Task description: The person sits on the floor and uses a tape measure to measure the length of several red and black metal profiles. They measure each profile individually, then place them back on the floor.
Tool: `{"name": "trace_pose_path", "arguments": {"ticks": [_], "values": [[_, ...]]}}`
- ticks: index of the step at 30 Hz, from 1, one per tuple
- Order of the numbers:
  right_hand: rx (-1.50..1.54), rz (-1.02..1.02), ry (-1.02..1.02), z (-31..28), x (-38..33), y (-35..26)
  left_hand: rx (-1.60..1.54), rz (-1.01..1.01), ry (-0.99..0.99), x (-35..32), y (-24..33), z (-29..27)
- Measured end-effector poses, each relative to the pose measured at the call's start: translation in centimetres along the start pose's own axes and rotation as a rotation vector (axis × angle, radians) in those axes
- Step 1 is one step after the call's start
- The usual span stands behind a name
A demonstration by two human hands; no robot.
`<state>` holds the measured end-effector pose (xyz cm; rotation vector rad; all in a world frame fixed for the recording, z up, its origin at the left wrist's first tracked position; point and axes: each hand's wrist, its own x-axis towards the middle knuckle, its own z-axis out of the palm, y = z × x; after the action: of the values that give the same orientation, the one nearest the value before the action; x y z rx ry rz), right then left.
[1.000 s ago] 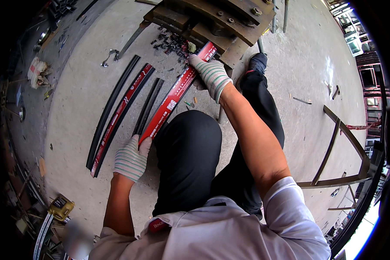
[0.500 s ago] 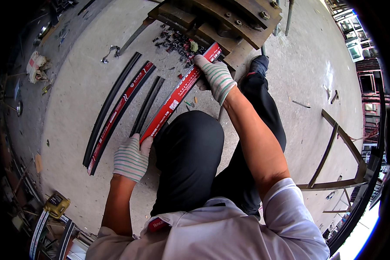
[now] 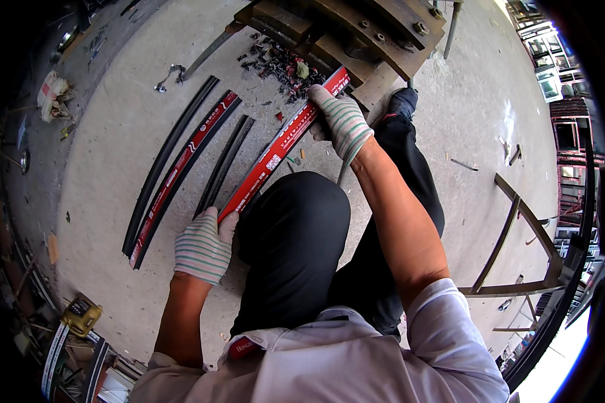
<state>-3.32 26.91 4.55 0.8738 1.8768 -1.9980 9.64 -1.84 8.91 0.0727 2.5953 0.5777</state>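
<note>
A long red strip [image 3: 272, 161] with white printing runs slantwise over the floor [image 3: 101, 195], from near left to far right, held in both of the person's hands. The left hand [image 3: 204, 248], in a pale striped glove, grasps its near end between thumb and fingers. The right hand [image 3: 343, 124], gloved alike, grips it close to the far end, thumb lying along the upper face and the other fingers curled beneath. The tip past that hand reaches the edge of a heavy brown metal machine [image 3: 386, 54] with bolts on top; whether it touches the metal I cannot tell.

Just right of the strip's near part is a bent knee [image 3: 296, 215] in dark trousers; the other leg stretches toward the far side, its dark shoe [image 3: 402, 102] near the machine. On the floor to the left, a short black strip [image 3: 225, 164] lies roughly alongside the held one. Further left come a longer black strip with a red label [image 3: 185, 171] and, next to it, a plain black strip [image 3: 161, 168]. Dark scraps [image 3: 272, 60] with bits of red are heaped beside the machine.

Well apart on the right stands an angular metal frame [image 3: 507, 238]. At near left is a yellow container [image 3: 81, 316]; at far left, a crumpled bag [image 3: 52, 97].
</note>
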Motion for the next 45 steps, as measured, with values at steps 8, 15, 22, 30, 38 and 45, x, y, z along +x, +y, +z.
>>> {"name": "trace_pose_path", "arguments": {"ticks": [8,15,22,30,38,45], "values": [[-0.051,0.016,0.054,0.7,-0.1,-0.5,-0.062,-0.037,-0.052,0.5,-0.3,-1.0],[-0.103,0.025,0.058,0.7,-0.1,-0.7,-0.075,-0.001,-0.034,0.9,-1.1,-0.7],[-0.075,0.02,0.04,0.4,0.0,-0.6,-0.014,-0.045,-0.049,0.6,-1.1,-0.1],[0.002,0.008,-0.009,0.0,-0.1,-0.4,-0.009,-0.089,-0.093,0.0,1.0,-1.8],[-0.09,0.04,0.019,0.2,-0.2,-0.8,0.005,-0.014,-0.024,0.6,-1.1,-0.9],[-0.12,0.038,0.026,0.2,-0.4,-1.1,0.05,0.017,0.028,0.3,-0.4,-0.7]]}}
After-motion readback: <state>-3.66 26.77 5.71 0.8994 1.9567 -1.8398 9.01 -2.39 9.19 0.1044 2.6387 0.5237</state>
